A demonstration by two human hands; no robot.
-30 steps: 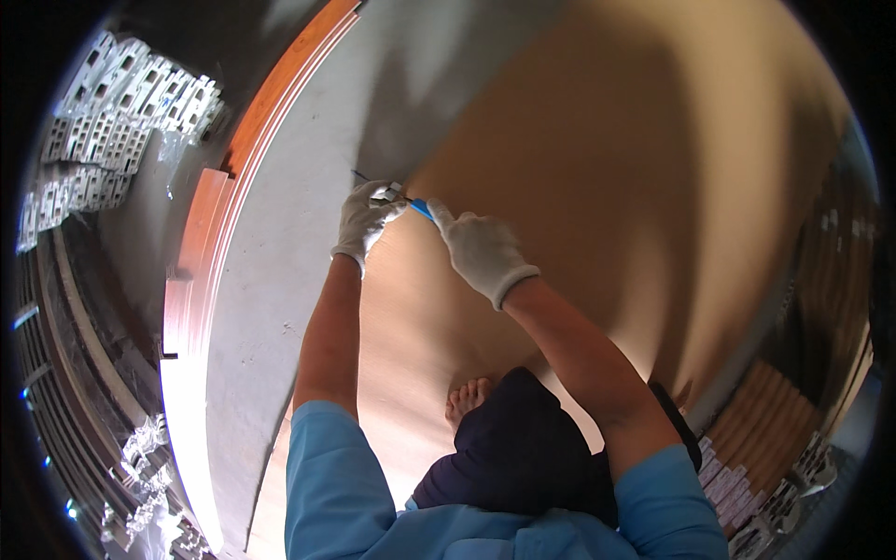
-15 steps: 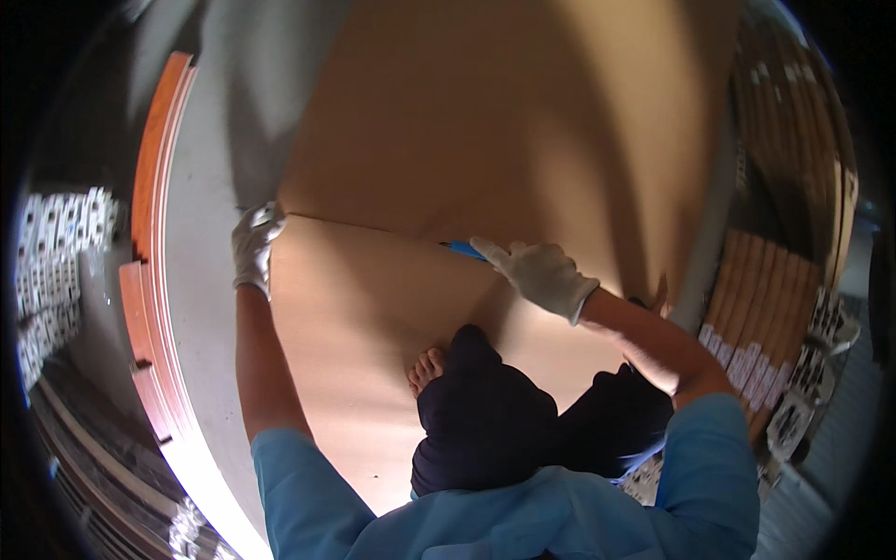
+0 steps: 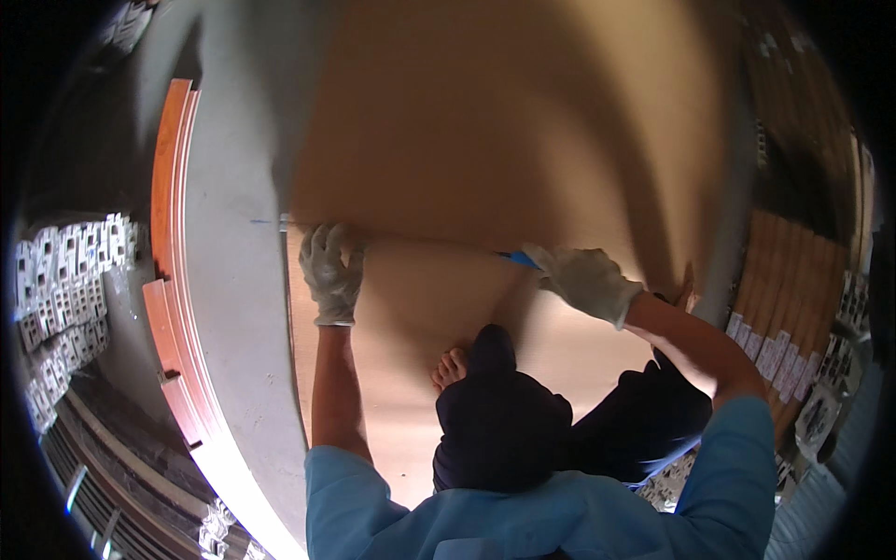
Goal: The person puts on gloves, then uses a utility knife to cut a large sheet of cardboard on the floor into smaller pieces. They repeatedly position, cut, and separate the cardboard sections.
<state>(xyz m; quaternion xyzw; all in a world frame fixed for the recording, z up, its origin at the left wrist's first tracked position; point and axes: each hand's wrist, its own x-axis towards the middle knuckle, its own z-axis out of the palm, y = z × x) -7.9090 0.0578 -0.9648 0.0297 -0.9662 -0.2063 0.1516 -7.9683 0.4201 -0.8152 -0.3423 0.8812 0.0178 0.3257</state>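
Observation:
A large brown cardboard sheet (image 3: 439,121) lies on the floor, with a thin line or edge running across it. My left hand (image 3: 331,275), in a pale glove, rests on the sheet near its left edge, just below that line. Its fingers are stretched out and apart, with nothing seen in them. My right hand (image 3: 590,282), also gloved, is closed around a blue utility knife (image 3: 519,258), whose tip points left and meets the line. Most of the knife is hidden by the glove. A small light-coloured piece (image 3: 284,222) shows at the sheet's left edge.
My bare foot (image 3: 450,369) and dark-trousered knee stand on the sheet. Reddish-brown mouldings (image 3: 173,205) lie along the left on the grey floor (image 3: 229,243). White profiles (image 3: 70,280) are stacked farther left, and brown long packs (image 3: 779,289) at the right.
My left hand has left the sheet's left edge and moved right onto its surface. The knife in my right hand has shifted right along the line. The whole view has moved slightly.

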